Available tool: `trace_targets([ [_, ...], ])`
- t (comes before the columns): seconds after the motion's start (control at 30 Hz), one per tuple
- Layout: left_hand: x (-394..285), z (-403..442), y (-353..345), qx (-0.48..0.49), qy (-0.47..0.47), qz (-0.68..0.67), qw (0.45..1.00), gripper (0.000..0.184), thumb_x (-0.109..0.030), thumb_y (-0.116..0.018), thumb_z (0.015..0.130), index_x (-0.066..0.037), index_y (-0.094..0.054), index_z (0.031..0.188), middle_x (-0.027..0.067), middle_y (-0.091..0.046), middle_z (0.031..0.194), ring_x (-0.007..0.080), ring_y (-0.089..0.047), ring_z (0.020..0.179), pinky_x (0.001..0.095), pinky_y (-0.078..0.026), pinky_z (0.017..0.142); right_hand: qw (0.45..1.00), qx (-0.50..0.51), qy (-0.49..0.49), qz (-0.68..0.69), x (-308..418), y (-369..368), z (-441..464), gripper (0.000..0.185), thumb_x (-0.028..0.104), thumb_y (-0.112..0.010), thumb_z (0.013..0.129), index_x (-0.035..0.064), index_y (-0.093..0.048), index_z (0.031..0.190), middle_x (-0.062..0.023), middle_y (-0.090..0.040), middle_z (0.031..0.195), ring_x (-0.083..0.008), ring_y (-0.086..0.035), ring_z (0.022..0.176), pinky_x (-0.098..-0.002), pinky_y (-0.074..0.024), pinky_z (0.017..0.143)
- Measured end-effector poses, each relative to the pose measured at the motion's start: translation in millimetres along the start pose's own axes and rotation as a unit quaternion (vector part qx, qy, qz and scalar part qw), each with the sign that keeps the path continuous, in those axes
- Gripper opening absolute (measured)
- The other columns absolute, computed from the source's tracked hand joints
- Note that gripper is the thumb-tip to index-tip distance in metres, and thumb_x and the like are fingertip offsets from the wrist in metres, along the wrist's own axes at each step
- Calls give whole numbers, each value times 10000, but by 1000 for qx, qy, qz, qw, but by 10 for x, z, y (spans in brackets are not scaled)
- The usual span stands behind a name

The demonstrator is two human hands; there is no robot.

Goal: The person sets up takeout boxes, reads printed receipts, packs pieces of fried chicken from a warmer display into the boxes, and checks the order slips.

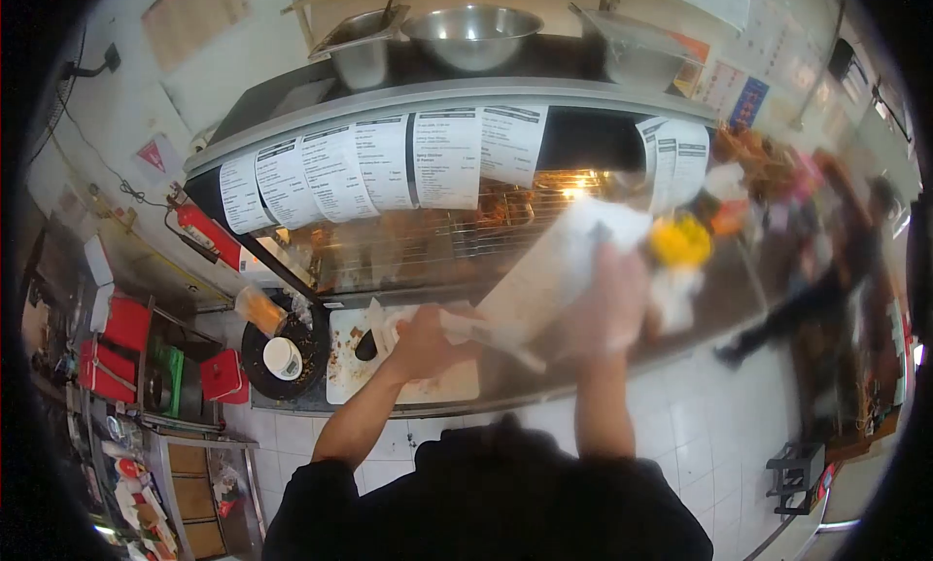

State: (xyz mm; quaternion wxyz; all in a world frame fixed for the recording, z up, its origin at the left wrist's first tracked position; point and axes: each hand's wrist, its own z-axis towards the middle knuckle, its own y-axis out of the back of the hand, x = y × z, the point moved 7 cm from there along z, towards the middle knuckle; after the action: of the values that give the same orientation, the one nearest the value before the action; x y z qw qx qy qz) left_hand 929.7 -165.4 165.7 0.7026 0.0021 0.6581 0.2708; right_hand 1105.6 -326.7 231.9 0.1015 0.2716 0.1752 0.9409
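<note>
One white board (442, 384) lies under left hand (431, 346) | left hand pinches white paper (536, 281) | paper slants between both hands | right hand (608, 303) blurry, can't tell its grip | paper might rip if hands tug too hard

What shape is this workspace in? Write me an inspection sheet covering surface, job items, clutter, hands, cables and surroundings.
Surface: white board on the counter, with brown crumbs at its left end.
Job items: pale bag-like item between the hands; contents not visible.
Clutter: white round item on a dark round tray, left of the board.
Hands: left hand at the item's lower end; right hand against its upper part, blurred. Grip unclear on both.
Cables: dark cord on the left wall; none seen on the board.
Surroundings: printed slips along the lit cabinet; steel bowl on top.
</note>
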Motion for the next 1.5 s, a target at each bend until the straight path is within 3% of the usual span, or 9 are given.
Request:
trace_targets([
  [0.07, 43, 95, 75, -23, -46, -49, 997, 243, -93, -740, 743, -61, -736, 984, 100, -730, 920, 158, -687, 842, 280, -522, 780, 958, -26, -233, 167, -397, 31, -242, 338, 46, -647, 845, 53, -618, 1182, -123, -665, 926, -301, -618, 881, -442, -501, 806],
  [0.17, 27, 162, 334, -138, -95, -98, 981, 236, -13, -754, 732, -1, -722, 966, 95, -724, 971, 156, -676, 879, 299, -529, 782, 978, 41, 18, -205, -486, 147, -646, 347, 72, -610, 909, 39, -577, 1254, -164, -666, 1015, -289, -631, 950, -437, -514, 836],
  [0.27, -311, 187, 378, -66, -77, -118, 988, 260, 11, -763, 730, -6, -716, 986, 94, -722, 1004, 154, -676, 903, 304, -538, 786, 743, -112, -453, 480, -1012, 100, -912, 481, 47, -642, 868, 18, -542, 1337, -131, -643, 1175, -243, -599, 1110, -375, -492, 892],
  [0.4, -894, 291, 116, 106, -256, 84, 957, 288, 26, -770, 682, -28, -711, 958, 72, -722, 981, 206, -698, 893, 292, -535, 776, 965, 4, -92, 246, 15, 395, 36, 427, 107, -643, 899, 23, -555, 1309, -101, -637, 1219, -200, -593, 1138, -345, -485, 931],
  [0.47, -1019, 330, 100, 124, -289, 99, 944, 291, 11, -748, 693, -36, -705, 977, 64, -717, 981, 232, -699, 901, 291, -532, 777, 919, 343, 149, 123, 380, 56, 12, 321, 141, -656, 881, 19, -657, 1178, -99, -663, 1179, -232, -623, 1105, -325, -479, 944],
  [0.53, -1039, 426, 248, 75, -192, 87, 975, 247, -18, -718, 754, -17, -694, 1000, 69, -716, 971, 243, -700, 899, 308, -535, 786, 916, 322, 217, 103, 352, -35, 194, 280, 153, -675, 858, 30, -684, 1110, -106, -681, 1096, -258, -640, 1009, -338, -498, 888],
  [0.6, -1139, 382, 415, 19, -322, 50, 945, 192, -45, -673, 813, -8, -692, 1001, 99, -711, 991, 233, -695, 903, 326, -534, 798, 940, 295, 107, 136, 278, -59, 537, 227, 174, -708, 828, 51, -710, 1019, -94, -699, 939, -255, -650, 832, -346, -517, 778],
  [0.8, -582, -92, 730, -230, -89, -96, 964, 255, 68, -642, 792, 6, -678, 1036, 119, -689, 1061, 175, -662, 951, 299, -521, 824, 815, 42, -380, 435, -315, -586, 898, 320, 235, -761, 834, 40, -710, 1083, -100, -714, 991, -161, -631, 917, -296, -486, 841],
  [1.5, 367, -970, 628, -294, 94, -68, 949, 173, 23, -712, 827, 36, -700, 999, 65, -725, 939, 121, -664, 841, 282, -526, 755, 961, 91, -178, 192, -257, -780, 1643, 259, 208, -700, 829, -9, -729, 968, -59, -700, 770, -114, -605, 680, -271, -477, 637],
])
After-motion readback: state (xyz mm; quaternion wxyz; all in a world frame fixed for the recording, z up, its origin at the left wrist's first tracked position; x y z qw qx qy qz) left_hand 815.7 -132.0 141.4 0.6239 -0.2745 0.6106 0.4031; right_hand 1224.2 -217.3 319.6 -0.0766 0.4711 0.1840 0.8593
